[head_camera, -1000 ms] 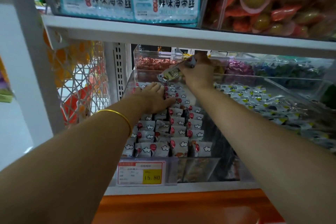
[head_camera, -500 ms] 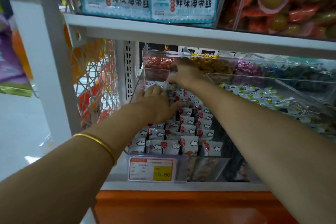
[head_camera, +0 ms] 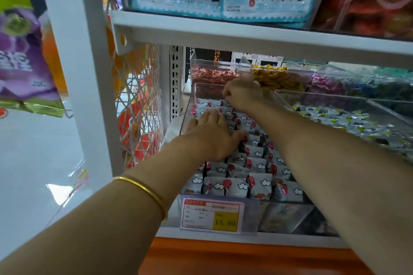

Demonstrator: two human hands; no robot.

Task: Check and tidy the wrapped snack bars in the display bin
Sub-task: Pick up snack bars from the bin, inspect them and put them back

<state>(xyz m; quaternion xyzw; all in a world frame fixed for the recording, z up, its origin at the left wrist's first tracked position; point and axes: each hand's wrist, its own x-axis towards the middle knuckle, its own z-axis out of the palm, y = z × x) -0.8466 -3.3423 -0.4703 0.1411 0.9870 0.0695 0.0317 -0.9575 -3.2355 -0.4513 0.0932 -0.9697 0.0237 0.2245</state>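
Fingers [head_camera: 226,96] of our right hand [head_camera: 244,94] are curled downward at the far end of the clear display bin [head_camera: 187,116], their tips buried among the last row of wrapped snack bars [head_camera: 257,164]. We cannot tell whether they pinch a bar or only nudge one. Our left hand [head_camera: 212,136] lies flat on the bars nearer the bin's left wall, its fingers [head_camera: 211,116] straight and pressing down, gripping nothing.

The bars fill the bin, standing on edge in columns that run from the front wall, above the price tag [head_camera: 212,216], back toward the right hand. So the work lies directly under the right fingertips, with the left hand a little nearer to us and to the left of it. We judge that the right hand is seating or squaring a bar at the back while the left steadies the columns. The right is the nearer hand for that far row. A neighbouring bin [head_camera: 348,123] of other wrapped sweets sits to the right, untouched.
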